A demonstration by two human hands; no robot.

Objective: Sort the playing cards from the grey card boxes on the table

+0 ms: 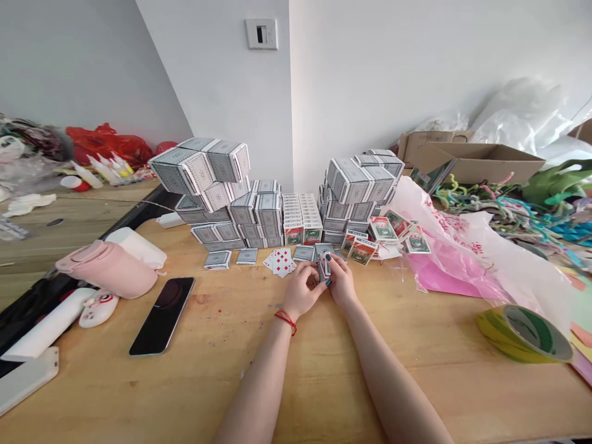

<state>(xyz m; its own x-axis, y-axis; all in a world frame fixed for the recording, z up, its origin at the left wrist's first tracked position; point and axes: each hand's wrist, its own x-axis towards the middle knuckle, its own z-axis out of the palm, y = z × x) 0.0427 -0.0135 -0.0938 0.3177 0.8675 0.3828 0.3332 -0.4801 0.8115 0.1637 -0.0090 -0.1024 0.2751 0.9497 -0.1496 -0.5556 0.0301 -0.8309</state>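
Both hands meet at a small folded playing card piece (325, 265) just above the table. My left hand (301, 287) pinches its left side, thumb and fingertips closed on it. On the other side my right hand (341, 280), with dark nail polish, grips the same piece. Behind them, card backs (304, 253) lie flat, partly covered by the fingers. Face-up diamond cards (282, 263) are fanned to the left of my left hand. Boxed card decks (362, 249) lean near my right hand. Grey-patterned blocks folded from cards are stacked at the left (198, 166) and right (356, 182).
A black phone (161, 316), pink tumbler (108, 268) and white mouse (98, 308) lie on the left. Rows of card boxes (302, 213) stand between the stacks. At right are a yellow tape roll (490, 336), plastic wrapping (485, 246) and an open cardboard box (485, 163).
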